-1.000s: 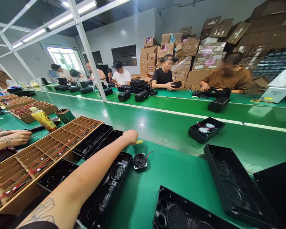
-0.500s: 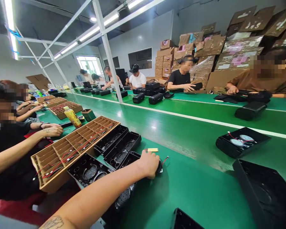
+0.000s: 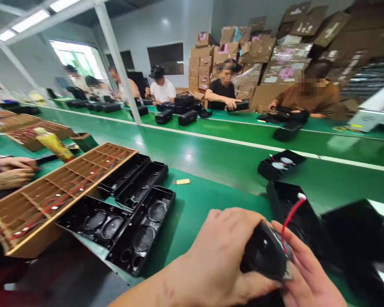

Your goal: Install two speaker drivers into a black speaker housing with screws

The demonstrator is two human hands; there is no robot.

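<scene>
My left hand (image 3: 220, 251) is wrapped round a small loudspeaker (image 3: 265, 251) with a black cone, held at the front of the bench. From its back rises a red wire (image 3: 290, 217) ending in a white plug. My right hand (image 3: 310, 273) grips the same loudspeaker from the other side, fingers behind its rim. To the left of my hands lies an open black speaker housing (image 3: 144, 230) with round mesh grilles. Beyond my right hand stands another black housing (image 3: 294, 204), partly hidden by the wire and fingers.
A divided cardboard box (image 3: 67, 187) with red wires stands at left, beside more black housings (image 3: 141, 183). A yellow strip (image 3: 182, 182) lies on the green bench. A housing with two drivers (image 3: 281, 164) sits at the far right. Co-workers sit along the opposite side.
My left hand has moved right from beside the housings, bringing the loudspeaker with it. My right hand has come into view and holds it too. The view has turned to the right.
</scene>
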